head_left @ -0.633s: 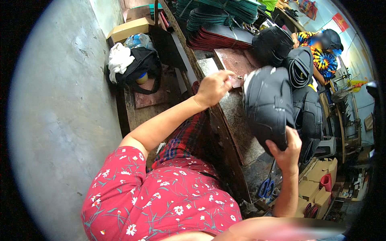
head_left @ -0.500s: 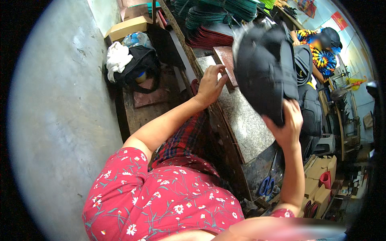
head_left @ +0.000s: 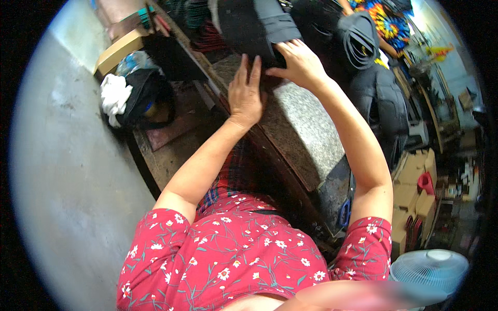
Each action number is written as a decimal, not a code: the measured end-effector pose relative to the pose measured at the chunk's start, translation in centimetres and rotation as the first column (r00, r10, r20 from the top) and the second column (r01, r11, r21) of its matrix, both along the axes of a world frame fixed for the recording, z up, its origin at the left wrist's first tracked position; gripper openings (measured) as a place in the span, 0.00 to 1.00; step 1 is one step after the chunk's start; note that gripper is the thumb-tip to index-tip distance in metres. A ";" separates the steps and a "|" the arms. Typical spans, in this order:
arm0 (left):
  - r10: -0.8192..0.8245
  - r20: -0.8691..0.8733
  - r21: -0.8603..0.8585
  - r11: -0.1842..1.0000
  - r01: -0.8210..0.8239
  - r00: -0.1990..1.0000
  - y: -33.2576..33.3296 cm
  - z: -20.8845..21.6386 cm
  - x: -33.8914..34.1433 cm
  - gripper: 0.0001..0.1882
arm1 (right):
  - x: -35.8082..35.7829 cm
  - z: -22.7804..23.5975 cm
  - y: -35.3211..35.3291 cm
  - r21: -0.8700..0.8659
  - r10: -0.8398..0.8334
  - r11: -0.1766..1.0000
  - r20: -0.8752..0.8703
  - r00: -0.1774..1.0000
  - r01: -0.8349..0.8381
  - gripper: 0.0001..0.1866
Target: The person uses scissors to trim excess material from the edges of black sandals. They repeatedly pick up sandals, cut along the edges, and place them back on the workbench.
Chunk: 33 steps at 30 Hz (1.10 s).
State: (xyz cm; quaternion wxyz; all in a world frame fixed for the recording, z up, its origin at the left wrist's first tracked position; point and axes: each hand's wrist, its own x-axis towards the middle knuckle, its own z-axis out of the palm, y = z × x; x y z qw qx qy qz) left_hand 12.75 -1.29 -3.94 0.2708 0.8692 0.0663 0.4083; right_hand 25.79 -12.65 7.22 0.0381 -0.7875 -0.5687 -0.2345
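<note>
A black backpack (head_left: 241,31) with a grey panel stands at the far end of the workbench, its top cut off by the edge of the view. My right hand (head_left: 303,65) grips its near lower corner, the fingers over the grey panel and the thumb to the left. Just beside the bag's near edge is my left hand (head_left: 246,96), fingers stretched out and holding nothing. Whether its fingertips touch the bag, I cannot tell. Beneath both hands lies a speckled stone slab (head_left: 311,124) on the bench.
Scissors with blue handles (head_left: 344,212) lie at the bench's near end. More black bags (head_left: 381,98) stand to the right, by cardboard boxes (head_left: 412,192) and a fan (head_left: 430,272). A black bag with white cloth (head_left: 115,96) sits left. Another person (head_left: 381,20) is at the far right.
The black backpack has moved away and to the left, with my right hand still on it. My left hand has shifted left, its fingers now straighter and closer to the bag.
</note>
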 end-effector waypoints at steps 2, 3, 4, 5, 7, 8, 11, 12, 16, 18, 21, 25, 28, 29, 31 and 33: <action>0.026 -0.072 0.046 0.999 -0.023 0.997 -0.1 0.0 0.0 0.52 | -0.1 0.9 -0.6 0.023 0.018 1.000 0.005 1.000 -0.018 0.34; 0.029 -0.097 0.078 0.997 -0.022 0.995 -0.2 0.0 0.0 0.52 | -0.3 1.4 -0.9 0.049 0.034 0.998 0.023 0.999 -0.035 0.33; 0.026 -0.150 0.076 0.997 -0.015 0.988 -0.2 -0.1 0.0 0.51 | -0.9 1.7 -1.4 0.037 0.010 0.999 -0.053 0.999 -0.008 0.32; 0.024 -0.141 0.090 0.996 -0.011 0.990 -0.2 0.0 0.0 0.50 | -1.5 2.2 -1.9 -0.019 -0.062 0.998 -0.129 0.990 0.060 0.31; 0.025 -0.132 0.079 0.997 -0.014 0.991 -0.2 0.0 0.2 0.47 | -3.2 3.1 -3.3 -0.034 -0.061 0.998 -0.203 0.977 0.055 0.27; 0.010 -0.125 0.065 0.998 -0.002 0.992 -0.2 0.0 0.2 0.46 | -4.2 3.8 -4.4 0.006 -0.013 1.000 -0.187 0.982 0.014 0.26; 0.008 -0.038 0.089 0.996 -0.004 0.999 0.0 -0.1 0.5 0.46 | -7.5 6.0 -8.5 0.061 0.054 0.997 -0.189 0.981 -0.043 0.21; -0.010 0.041 0.103 0.995 0.006 0.999 0.1 -0.3 0.5 0.46 | -8.6 6.8 -10.2 0.094 0.046 0.995 -0.132 0.990 -0.034 0.20; 0.001 0.002 0.077 0.997 -0.001 1.000 0.3 -1.0 0.6 0.47 | -9.6 9.7 -17.6 0.178 -0.201 0.966 0.058 0.978 0.188 0.20; 0.044 0.013 0.111 0.993 -0.046 0.999 0.3 -1.2 0.5 0.48 | -8.8 10.6 -21.8 0.255 -0.366 0.907 0.085 0.927 0.335 0.20; 0.034 0.075 0.131 0.990 -0.044 0.997 0.3 -1.1 0.7 0.49 | -7.2 10.2 -27.6 0.372 -0.574 0.724 -0.142 0.806 0.581 0.23; 0.014 0.047 0.120 0.993 -0.020 0.999 0.3 -1.1 0.9 0.49 | -5.0 6.9 -31.4 0.418 -0.552 0.577 -0.434 0.712 0.702 0.30; -0.001 0.047 0.104 0.995 -0.004 0.999 0.5 -1.4 1.0 0.48 | -4.2 4.4 -31.4 0.303 -0.546 0.713 -0.326 0.772 0.632 0.32; -0.006 0.043 0.096 0.995 0.002 0.999 0.6 -1.4 1.1 0.48 | -4.0 4.0 -31.0 0.326 -0.566 0.680 -0.336 0.753 0.657 0.32; -0.013 0.010 0.088 0.996 0.012 1.000 0.9 -1.2 1.1 0.48 | -3.9 3.6 -29.8 0.360 -0.554 0.664 -0.352 0.754 0.656 0.31; 0.024 -0.067 0.068 0.997 -0.019 0.997 1.0 -0.7 1.2 0.50 | -4.6 4.0 -28.7 0.411 -0.568 0.692 -0.197 0.799 0.593 0.28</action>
